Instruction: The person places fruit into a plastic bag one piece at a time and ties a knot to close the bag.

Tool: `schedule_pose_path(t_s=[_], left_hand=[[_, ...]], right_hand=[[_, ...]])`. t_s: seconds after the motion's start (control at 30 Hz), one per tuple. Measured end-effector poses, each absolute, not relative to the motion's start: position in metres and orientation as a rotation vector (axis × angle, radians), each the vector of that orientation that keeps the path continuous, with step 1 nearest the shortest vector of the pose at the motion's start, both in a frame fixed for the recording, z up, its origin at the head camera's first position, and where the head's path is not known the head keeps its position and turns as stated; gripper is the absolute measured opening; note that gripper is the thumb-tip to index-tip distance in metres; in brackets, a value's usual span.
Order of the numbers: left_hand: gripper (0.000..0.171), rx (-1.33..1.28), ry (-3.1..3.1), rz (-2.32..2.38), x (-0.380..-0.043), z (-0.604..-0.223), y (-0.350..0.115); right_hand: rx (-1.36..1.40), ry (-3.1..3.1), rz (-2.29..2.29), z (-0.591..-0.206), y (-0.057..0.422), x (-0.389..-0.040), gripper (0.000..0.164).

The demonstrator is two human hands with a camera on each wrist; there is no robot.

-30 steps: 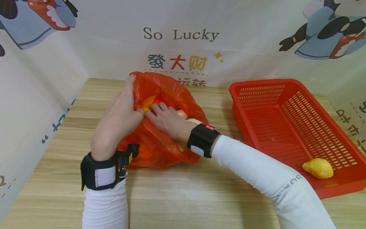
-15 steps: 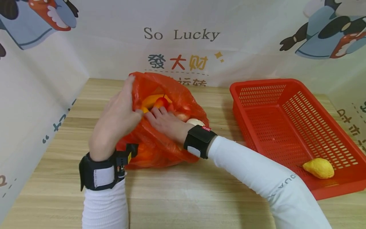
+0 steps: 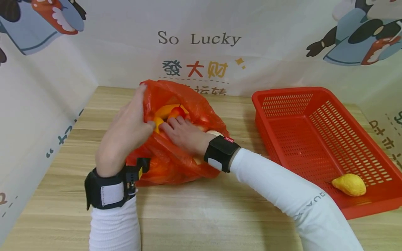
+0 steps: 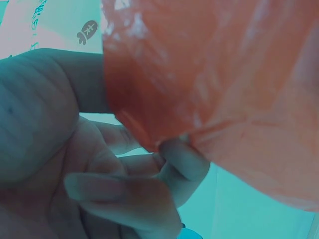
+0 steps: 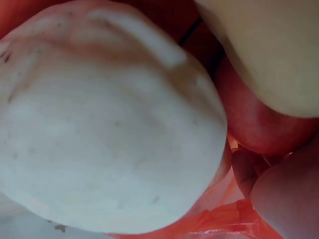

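Note:
My left hand (image 3: 122,136) holds up the left edge of a red plastic bag (image 3: 176,167); in the left wrist view its fingers (image 4: 184,162) curl at the bag's edge. Inside the bag mouth, my right hand (image 3: 188,137) reaches over the produce, its fingertips partly hidden. Ahead of those fingers sit a red fruit with a thin stem (image 3: 177,112) and a long orange-yellow piece (image 3: 164,111). A yellow piece (image 3: 158,124) shows between the hands. Near the right wrist is a white rounded piece (image 5: 109,129), beside a smooth red one (image 5: 254,117). I cannot tell what the right hand grips.
A red slotted plastic basket (image 3: 267,129) stands to the right on the wooden table (image 3: 201,212). A yellow pear-shaped fruit (image 3: 349,184) lies in its near end. Printed white sheets (image 3: 201,21) line the back and sides.
The left hand has shifted slightly left, drawing the bag edge with it. Compared with a second ago, more of the red fruit and the orange-yellow piece shows; the right hand stays in the bag mouth.

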State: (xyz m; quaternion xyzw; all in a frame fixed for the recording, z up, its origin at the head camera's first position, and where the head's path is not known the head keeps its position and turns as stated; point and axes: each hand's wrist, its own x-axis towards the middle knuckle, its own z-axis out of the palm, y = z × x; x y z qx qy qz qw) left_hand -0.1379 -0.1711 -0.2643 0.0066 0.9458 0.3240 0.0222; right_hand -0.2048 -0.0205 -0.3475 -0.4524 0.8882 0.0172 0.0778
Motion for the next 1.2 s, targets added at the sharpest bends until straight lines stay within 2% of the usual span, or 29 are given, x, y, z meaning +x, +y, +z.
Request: schedule_pose_path(t_s=[0.33,0.57,0.87,0.97,1.2], left_hand=[[0.09,0.012,2.92,0.988,-0.137,-0.262,-0.173],[0.089,0.03,2.909,1.007,-0.136,-0.263,-0.175],[0.087,0.044,2.892,1.062,-0.135,-0.263,-0.177],[0.087,0.035,2.884,1.066,-0.135,-0.263,-0.178],[0.089,0.014,2.879,1.032,-0.135,-0.262,-0.179]], right_hand=[[-1.334,2.532,-0.034,-0.327,-0.011,-0.205,0.059],[-1.426,2.513,-0.19,-0.301,0.015,-0.199,0.037],[-1.645,2.598,-0.401,-0.269,0.078,-0.197,0.013],[-1.557,2.696,-0.351,-0.256,0.102,-0.2,0.011],[-1.104,2.82,-0.146,-0.234,0.167,-0.208,0.017]])
